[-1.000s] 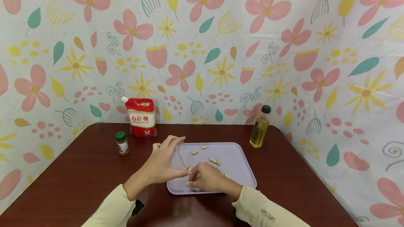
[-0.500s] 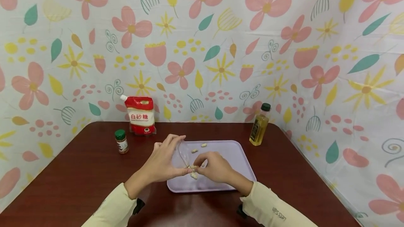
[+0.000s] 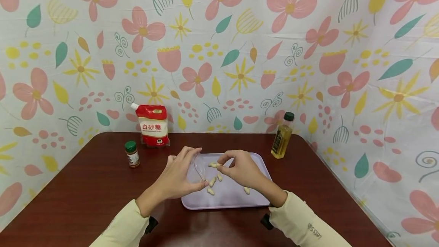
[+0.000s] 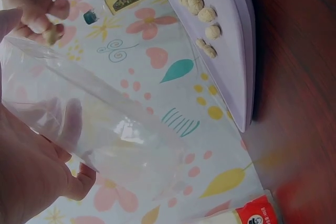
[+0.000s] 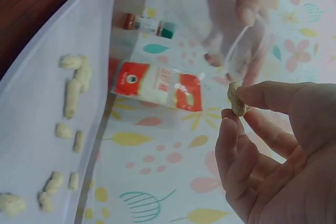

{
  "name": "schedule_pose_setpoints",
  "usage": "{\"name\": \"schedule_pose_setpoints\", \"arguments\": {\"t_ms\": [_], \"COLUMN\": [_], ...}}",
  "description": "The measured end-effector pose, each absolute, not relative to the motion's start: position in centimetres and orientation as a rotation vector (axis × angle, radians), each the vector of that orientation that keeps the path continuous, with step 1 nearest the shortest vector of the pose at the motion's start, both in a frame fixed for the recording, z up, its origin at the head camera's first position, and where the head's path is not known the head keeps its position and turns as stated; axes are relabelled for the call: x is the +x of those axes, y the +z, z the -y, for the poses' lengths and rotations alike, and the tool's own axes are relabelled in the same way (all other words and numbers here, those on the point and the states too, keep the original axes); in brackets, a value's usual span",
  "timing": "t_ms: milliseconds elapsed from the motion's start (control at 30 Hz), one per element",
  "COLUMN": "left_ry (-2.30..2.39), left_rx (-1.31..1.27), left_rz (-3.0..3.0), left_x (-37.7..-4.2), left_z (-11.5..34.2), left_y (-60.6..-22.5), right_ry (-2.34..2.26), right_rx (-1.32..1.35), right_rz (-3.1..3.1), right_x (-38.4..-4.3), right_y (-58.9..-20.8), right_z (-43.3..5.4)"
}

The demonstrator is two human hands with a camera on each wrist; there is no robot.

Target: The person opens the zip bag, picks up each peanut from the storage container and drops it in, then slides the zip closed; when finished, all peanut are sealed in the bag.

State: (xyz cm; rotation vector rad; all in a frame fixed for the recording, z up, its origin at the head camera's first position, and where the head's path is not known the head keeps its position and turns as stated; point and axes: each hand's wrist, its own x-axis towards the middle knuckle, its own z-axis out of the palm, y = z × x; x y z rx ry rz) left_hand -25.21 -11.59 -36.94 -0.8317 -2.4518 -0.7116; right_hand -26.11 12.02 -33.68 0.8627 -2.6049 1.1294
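Observation:
My left hand (image 3: 178, 172) holds a clear plastic bag (image 4: 131, 135) at its mouth, thumb and fingers spread wide along the rim. The bag hangs over the left part of a lilac tray (image 3: 228, 200). Between the thumb and fingertips of my right hand (image 3: 241, 169) is a single peanut in its shell (image 5: 237, 98), pinched close to the bag's mouth in the right wrist view. Several unshelled peanuts (image 5: 72, 98) lie scattered on the tray beneath both hands. In the head view, my right hand covers part of the tray's middle.
A red-and-white sugar pouch (image 3: 154, 125) stands at the back left of the dark wooden table (image 3: 92, 186). In front of it is a small green-capped seasoning jar (image 3: 132, 155). An oil bottle (image 3: 282, 136) stands at the back right. Floral cloth (image 3: 219, 56) hangs behind.
My right hand has lifted from the tray's near left, past the bag's mouth, then moved back and right, uncovering peanuts on the tray. My left hand stays nearly still with the bag.

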Motion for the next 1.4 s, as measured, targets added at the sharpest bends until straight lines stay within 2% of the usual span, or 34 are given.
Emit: {"name": "schedule_pose_setpoints", "arguments": {"t_ms": [400,1400], "left_ry": [-0.708,-0.782], "left_rx": [-0.852,-0.859], "left_rz": [2.456,2.484], "left_x": [-25.3,-24.8], "left_z": [11.5,10.9], "left_y": [-37.0,-36.6], "right_ry": [1.178,1.194], "right_rx": [0.875,0.878], "right_rz": [2.504,2.531], "right_x": [-24.9,-25.1], "right_y": [-32.7,-32.4], "right_z": [-10.9,-9.8]}}
